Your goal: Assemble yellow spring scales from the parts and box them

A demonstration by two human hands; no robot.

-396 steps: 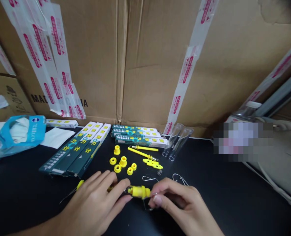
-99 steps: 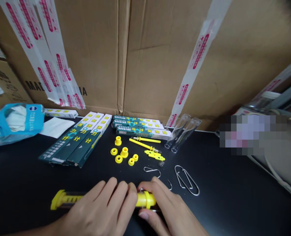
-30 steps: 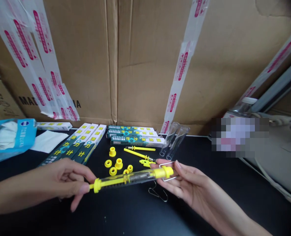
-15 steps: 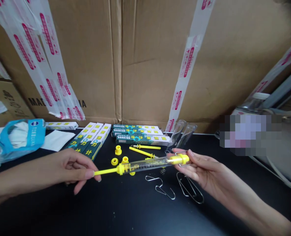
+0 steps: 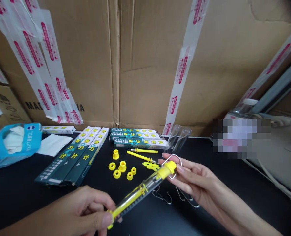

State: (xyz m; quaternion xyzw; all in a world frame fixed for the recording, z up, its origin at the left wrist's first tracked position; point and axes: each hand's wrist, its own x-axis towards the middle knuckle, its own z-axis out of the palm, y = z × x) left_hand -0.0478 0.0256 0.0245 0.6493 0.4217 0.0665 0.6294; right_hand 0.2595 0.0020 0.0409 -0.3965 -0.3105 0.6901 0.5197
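Note:
A clear tube with yellow ends point(image 5: 135, 196) slants between my two hands, its lower left end nearer to me. My left hand point(image 5: 88, 213) pinches the lower yellow end between thumb and fingers. At the upper end, my right hand point(image 5: 197, 180) holds the yellow cap and a bent wire loop point(image 5: 176, 157). Inside the tube a yellow rod and a spring-like coil show. Several small yellow rings and caps point(image 5: 122, 166) lie behind the tube, with two yellow rods point(image 5: 145, 151) and flat yellow pieces point(image 5: 151, 166) near them. Metal hooks point(image 5: 163, 197) lie under my right hand.
Green and white boxes point(image 5: 73, 157) lie at the left, more point(image 5: 137, 135) at the back. Two clear tubes point(image 5: 181, 139) rest against a large cardboard box point(image 5: 145, 82). A blue tissue pack point(image 5: 17, 142) lies far left, a bottle point(image 5: 247, 105) far right.
My left hand has moved down and nearer to me, tilting the tube. The yellow rod that stuck out of its left end now lies inside the tube. The view has shifted slightly.

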